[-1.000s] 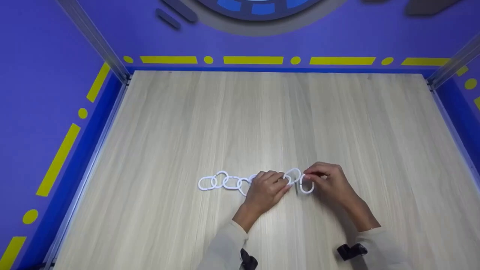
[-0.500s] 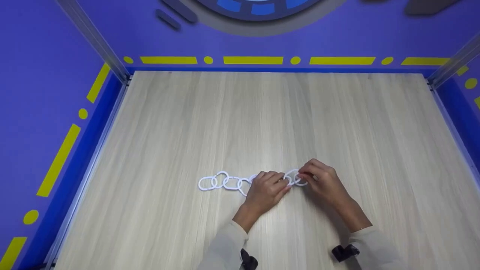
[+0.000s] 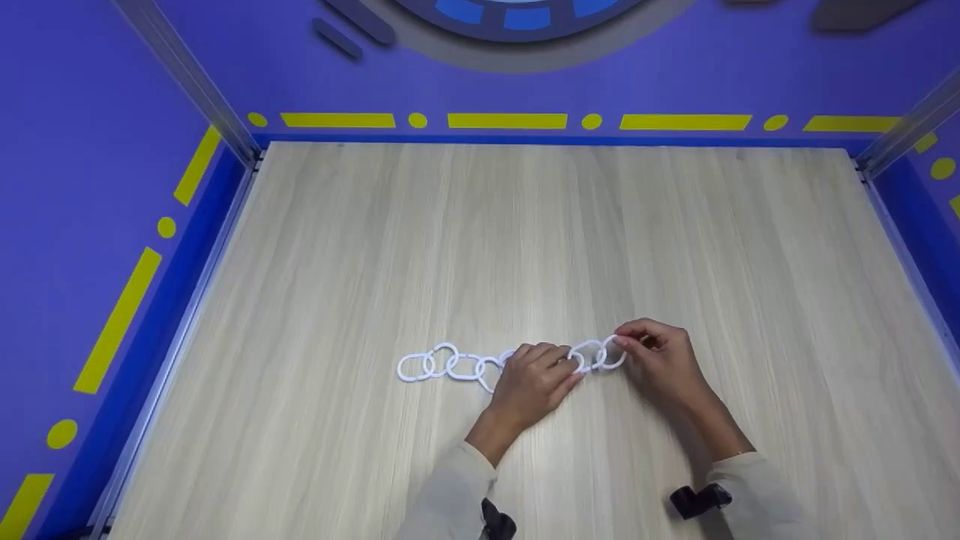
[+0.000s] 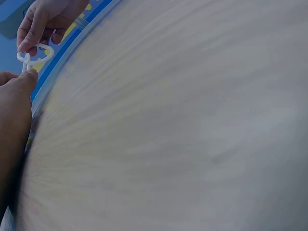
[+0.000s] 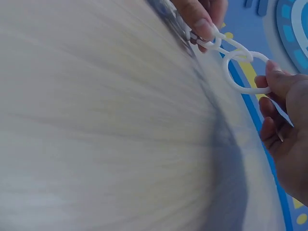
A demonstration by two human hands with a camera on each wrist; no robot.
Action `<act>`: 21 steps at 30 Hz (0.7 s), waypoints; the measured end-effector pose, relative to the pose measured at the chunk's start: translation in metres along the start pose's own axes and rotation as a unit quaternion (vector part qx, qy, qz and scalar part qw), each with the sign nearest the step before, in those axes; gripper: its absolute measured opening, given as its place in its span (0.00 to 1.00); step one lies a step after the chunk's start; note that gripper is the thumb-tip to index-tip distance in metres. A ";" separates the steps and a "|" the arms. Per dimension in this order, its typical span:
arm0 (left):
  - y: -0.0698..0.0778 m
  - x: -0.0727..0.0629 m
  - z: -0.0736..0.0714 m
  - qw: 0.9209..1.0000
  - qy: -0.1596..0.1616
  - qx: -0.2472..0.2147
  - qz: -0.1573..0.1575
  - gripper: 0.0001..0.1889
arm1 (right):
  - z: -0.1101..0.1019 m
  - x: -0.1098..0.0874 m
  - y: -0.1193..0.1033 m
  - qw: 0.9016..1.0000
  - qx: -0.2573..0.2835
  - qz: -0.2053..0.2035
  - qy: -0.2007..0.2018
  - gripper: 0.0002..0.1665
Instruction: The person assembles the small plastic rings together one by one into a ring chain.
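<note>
A chain of white plastic links [image 3: 464,366] runs left to right across the near part of the table in the head view. My left hand [image 3: 531,381] covers its middle and pinches a link near the right side, its fingers hiding a stretch of the chain. My right hand [image 3: 666,361] pinches the rightmost oval link [image 3: 614,353] between thumb and forefinger. That end link [image 5: 234,82] loops through its neighbour [image 5: 234,44], as the right wrist view shows. In the left wrist view the end link [image 4: 47,57] appears above my left thumb.
The pale wood table [image 3: 525,240] is bounded by a blue back wall [image 3: 525,97] with yellow markings and a blue side wall [image 3: 75,187] on the left. Metal rails [image 3: 187,82] line the corners.
The end link went from apart from the chain to hooked through the last link. My right hand moved left, then back right with it. The left hand stayed still.
</note>
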State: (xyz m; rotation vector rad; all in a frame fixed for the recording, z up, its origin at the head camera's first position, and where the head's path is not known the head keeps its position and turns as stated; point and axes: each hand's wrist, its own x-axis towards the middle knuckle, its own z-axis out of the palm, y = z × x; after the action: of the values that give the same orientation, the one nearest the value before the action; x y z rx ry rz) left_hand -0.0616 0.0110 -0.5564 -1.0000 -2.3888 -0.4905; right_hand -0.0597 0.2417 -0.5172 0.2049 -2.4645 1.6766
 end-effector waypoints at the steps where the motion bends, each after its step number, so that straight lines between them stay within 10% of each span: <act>1: 0.000 0.000 0.000 1.000 -0.001 0.000 -0.001 0.10 | -0.002 0.000 0.001 1.000 0.008 0.005 -0.006 0.05; 21: -0.001 -0.002 0.001 0.998 0.003 -0.039 -0.042 0.13 | -0.034 0.009 0.015 0.998 -0.025 0.051 -0.019 0.14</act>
State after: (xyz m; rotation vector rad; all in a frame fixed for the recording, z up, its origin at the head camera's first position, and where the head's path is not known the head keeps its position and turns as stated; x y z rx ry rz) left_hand -0.0612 0.0097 -0.5588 -0.9333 -2.4302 -0.6195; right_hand -0.0694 0.2791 -0.5171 0.1082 -2.5838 1.6612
